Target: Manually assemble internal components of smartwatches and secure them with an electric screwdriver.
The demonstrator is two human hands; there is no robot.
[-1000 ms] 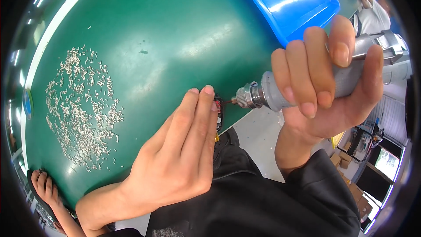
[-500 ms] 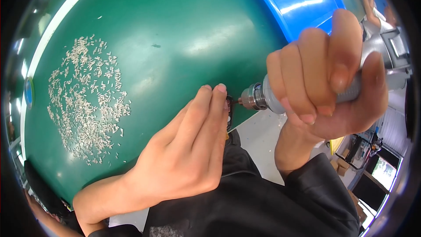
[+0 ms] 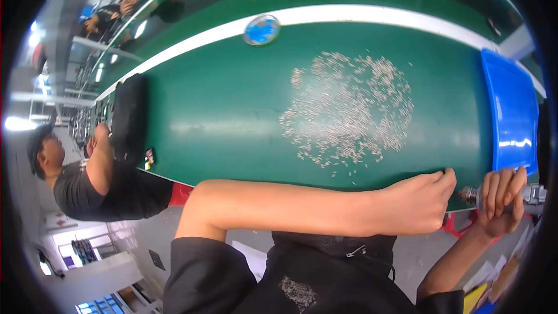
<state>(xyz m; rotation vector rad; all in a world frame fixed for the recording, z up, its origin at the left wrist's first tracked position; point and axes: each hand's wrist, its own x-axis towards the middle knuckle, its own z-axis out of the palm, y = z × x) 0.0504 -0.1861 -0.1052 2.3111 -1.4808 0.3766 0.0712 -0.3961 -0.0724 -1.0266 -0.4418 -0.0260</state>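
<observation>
My right hand [image 3: 501, 200] is wrapped round a grey power screwdriver [image 3: 469, 194] with a metal chuck, held sideways at the right end of the table. The chuck faces left, toward my left hand [image 3: 415, 200]. That hand rests by the table's near edge, its fingers bent and pressed together. Whatever lies in them is hidden from this angle. A small gap separates its fingertips from the tool. Beyond my left forearm, many small silvery screw-like pieces [image 3: 349, 110] lie scattered on the green tabletop [image 3: 215, 128].
A blue tray [image 3: 511, 116] stands at the right end. Near the white far edge sits a round dish [image 3: 261, 30] with blue contents. A black bundle [image 3: 129, 116] and a small item [image 3: 149, 158] lie at the left, where a co-worker [image 3: 75, 180] sits.
The view has swung left, so hands and tool appear farther right and smaller. The small dark piece seen under my left fingers is now hidden. My right hand still grips the screwdriver.
</observation>
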